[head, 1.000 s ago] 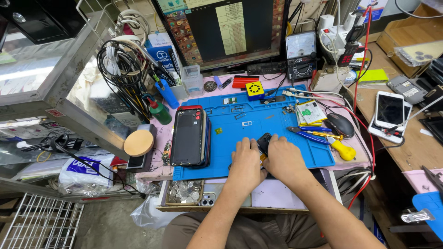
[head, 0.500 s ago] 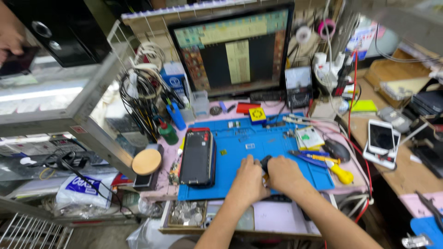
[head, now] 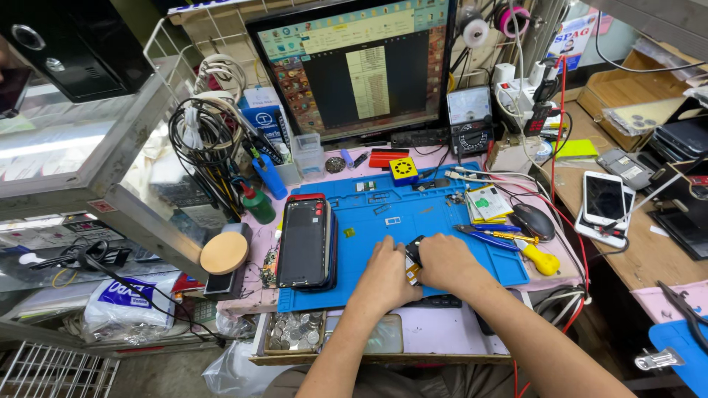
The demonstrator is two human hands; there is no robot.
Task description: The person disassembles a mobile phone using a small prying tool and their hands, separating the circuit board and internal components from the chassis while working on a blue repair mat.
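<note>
In the head view, both hands meet low in the middle of the frame, over the near edge of the flat blue rubber work mat (head: 442,214). The left hand (head: 385,274) and the right hand (head: 447,262) are pressed together around a small dark phone part with a yellowish strip (head: 412,259); the fingers close narrowly on it from both sides, though most of it is hidden between them.

Against the pictures from a second and half a second ago, the hands have barely shifted on the mat: same spot, same two-handed pinch. What changed is the camera, which has tipped up so more of the black computer monitor (head: 354,66) shows. That suggests steady, fine work on the part continues rather than a new step.

Left of the hands, the stack of dark phones with a red edge (head: 304,242) lies untouched.
</note>
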